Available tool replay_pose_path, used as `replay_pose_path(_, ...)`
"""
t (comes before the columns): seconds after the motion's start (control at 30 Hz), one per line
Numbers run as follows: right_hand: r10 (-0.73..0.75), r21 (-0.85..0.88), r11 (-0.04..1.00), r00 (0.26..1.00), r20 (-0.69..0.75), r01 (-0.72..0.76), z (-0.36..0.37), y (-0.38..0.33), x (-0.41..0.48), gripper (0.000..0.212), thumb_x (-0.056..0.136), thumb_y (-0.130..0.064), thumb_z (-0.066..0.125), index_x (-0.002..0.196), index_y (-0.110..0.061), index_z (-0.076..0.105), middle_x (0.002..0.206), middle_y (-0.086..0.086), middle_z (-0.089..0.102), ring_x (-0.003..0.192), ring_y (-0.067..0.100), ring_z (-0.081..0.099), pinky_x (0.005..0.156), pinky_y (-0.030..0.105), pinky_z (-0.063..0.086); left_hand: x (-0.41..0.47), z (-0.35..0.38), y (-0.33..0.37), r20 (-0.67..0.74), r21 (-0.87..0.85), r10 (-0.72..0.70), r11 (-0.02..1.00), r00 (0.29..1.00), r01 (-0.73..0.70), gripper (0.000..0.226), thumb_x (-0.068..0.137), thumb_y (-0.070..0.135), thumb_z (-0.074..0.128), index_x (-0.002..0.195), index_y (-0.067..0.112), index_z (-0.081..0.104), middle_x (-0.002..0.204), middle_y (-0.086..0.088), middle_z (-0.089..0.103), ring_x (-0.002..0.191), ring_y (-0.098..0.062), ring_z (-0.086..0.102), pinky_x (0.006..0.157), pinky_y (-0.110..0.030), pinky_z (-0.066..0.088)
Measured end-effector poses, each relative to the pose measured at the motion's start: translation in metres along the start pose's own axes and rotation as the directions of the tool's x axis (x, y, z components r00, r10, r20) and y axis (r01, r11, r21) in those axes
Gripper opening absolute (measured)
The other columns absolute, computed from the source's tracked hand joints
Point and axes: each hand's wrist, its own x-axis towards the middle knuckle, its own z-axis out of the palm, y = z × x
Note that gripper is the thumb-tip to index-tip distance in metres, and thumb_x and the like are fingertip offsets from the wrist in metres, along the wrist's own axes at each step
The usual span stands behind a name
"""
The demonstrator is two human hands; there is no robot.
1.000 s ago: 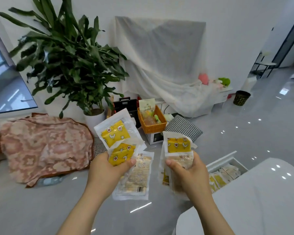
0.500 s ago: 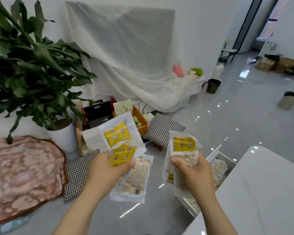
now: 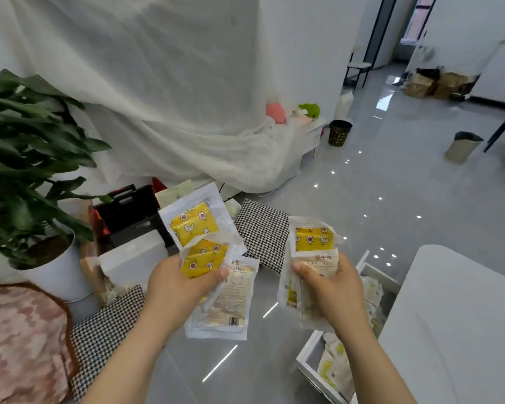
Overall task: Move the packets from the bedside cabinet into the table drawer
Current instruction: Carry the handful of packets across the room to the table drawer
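Bundles, drawer and plant only partly seen
The fingers of the left hand (image 3: 175,287) and the right hand (image 3: 337,293) are hidden behind the held packets; only the thumbs are seen. The left-hand packets (image 3: 210,252) overlap, so the lower ones are partly covered, and the number of right-hand packets (image 3: 314,249) cannot be told. Their small print is blurred. The drawer (image 3: 307,353) is crossed by the right forearm, overhung by the table (image 3: 464,316) and cropped at the bottom edge; the drawer packets (image 3: 333,371) are seen only in part. The plant (image 3: 27,158) is cropped at the left edge, and whatever lies under the white cloth (image 3: 172,97) is concealed
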Motion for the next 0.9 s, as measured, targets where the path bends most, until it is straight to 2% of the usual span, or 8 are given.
replay_pose_path(0.1,0.042,-0.008,0.999,0.997,-0.072,-0.043,0.007,0.011,0.027,0.036,0.08,-0.037,0.072,0.112,-0.025,0.059,0.096,-0.014,0.065,0.086,0.003,0.06,0.066,0.021,0.044,0.041,0.015,0.0,0.082,0.016,0.018,1.0,0.997,-0.019,0.011,0.072,0.025,0.08,0.08,0.022,0.073,0.073,0.013,0.073,0.069,0.005,0.065,0.054,-0.009,0.046)
replay_pose_path(0.23,0.102,-0.003,0.995,0.979,-0.176,-0.104,0.02,0.023,0.063,0.03,0.089,-0.042,0.059,0.113,-0.024,0.057,0.1,-0.011,0.064,0.091,0.007,0.06,0.074,0.028,0.045,0.104,0.035,0.004,0.188,0.048,0.047,0.997,0.981,-0.057,0.014,0.072,0.026,0.081,0.083,0.02,0.074,0.076,0.008,0.074,0.073,-0.001,0.066,0.063,-0.019,0.05)
replay_pose_path(0.3,0.141,0.009,0.99,0.966,-0.217,-0.142,0.026,0.024,0.081,0.025,0.093,-0.04,0.052,0.112,-0.024,0.057,0.101,-0.011,0.064,0.093,0.008,0.06,0.074,0.029,0.045,0.135,0.044,0.009,0.24,0.039,0.08,0.995,0.967,-0.092,0.01,0.072,0.023,0.081,0.078,0.022,0.073,0.073,0.012,0.073,0.065,0.001,0.065,0.056,-0.014,0.046)
replay_pose_path(0.4,0.21,0.039,0.977,0.933,-0.293,-0.208,0.033,0.021,0.105,0.018,0.095,-0.033,0.048,0.107,-0.023,0.058,0.096,-0.011,0.063,0.089,0.007,0.059,0.068,0.025,0.042,0.182,0.058,0.018,0.346,0.035,0.111,0.991,0.932,-0.131,0.011,0.071,0.024,0.082,0.072,0.022,0.071,0.072,0.021,0.07,0.065,0.007,0.064,0.056,-0.018,0.044)
replay_pose_path(0.5,0.242,0.049,0.969,0.896,-0.373,-0.242,0.04,0.019,0.121,0.017,0.095,-0.033,0.049,0.104,-0.024,0.06,0.096,-0.009,0.065,0.09,0.011,0.062,0.071,0.027,0.046,0.222,0.072,0.025,0.456,0.064,0.13,0.982,0.881,-0.178,0.012,0.072,0.027,0.081,0.069,0.025,0.069,0.068,0.026,0.068,0.061,0.012,0.061,0.052,-0.012,0.042)
replay_pose_path(0.57,0.262,0.067,0.964,0.865,-0.429,-0.259,0.043,0.018,0.126,0.014,0.096,-0.03,0.049,0.101,-0.025,0.061,0.094,-0.009,0.066,0.088,0.01,0.063,0.071,0.026,0.048,0.243,0.083,0.027,0.536,0.061,0.134,0.979,0.833,-0.197,0.012,0.072,0.026,0.081,0.069,0.024,0.069,0.066,0.024,0.069,0.061,0.009,0.063,0.051,-0.009,0.044)
replay_pose_path(0.73,0.345,0.106,0.934,0.778,-0.526,-0.342,0.039,0.028,0.125,0.012,0.093,-0.034,0.056,0.092,-0.025,0.064,0.087,-0.008,0.069,0.083,0.011,0.066,0.066,0.024,0.05,0.282,0.118,0.032,0.667,0.079,0.126,0.968,0.734,-0.238,0.011,0.071,0.028,0.081,0.072,0.026,0.071,0.071,0.014,0.072,0.072,-0.001,0.067,0.067,-0.023,0.052)
replay_pose_path(0.9,0.401,0.166,0.906,0.668,-0.627,-0.389,0.018,0.048,0.134,0.02,0.091,-0.036,0.06,0.094,-0.016,0.063,0.087,-0.002,0.067,0.081,0.015,0.065,0.062,0.023,0.046,0.306,0.169,0.046,0.784,0.086,0.129,0.946,0.607,-0.312,0.011,0.075,0.029,0.078,0.072,0.029,0.067,0.062,0.024,0.068,0.06,0.013,0.062,0.054,-0.011,0.042)
